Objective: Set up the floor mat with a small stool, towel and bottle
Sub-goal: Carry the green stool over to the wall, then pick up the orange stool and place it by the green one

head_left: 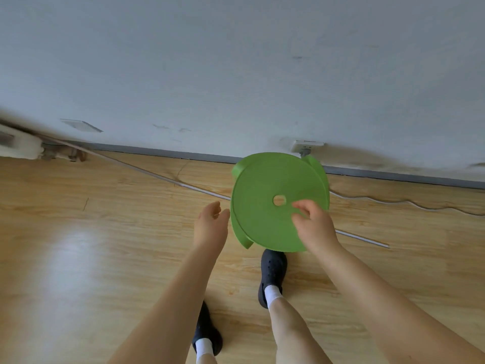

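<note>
A small green plastic stool [262,222] with a round seat and a hole in its middle stands on the wooden floor close to the wall. My left hand [211,224] is right beside the seat's left rim, fingers loosely curled and holding nothing. My right hand [313,224] hovers over the right part of the seat next to the hole, its fingers loosely bent with nothing in them. No mat, towel or bottle is in view.
My two dark shoes [273,269] stand just in front of the stool. A thin white strip [157,176] and a cable [393,202] lie on the floor by the grey skirting. A wall socket [305,146] sits behind the stool, a white fixture [18,145] at far left.
</note>
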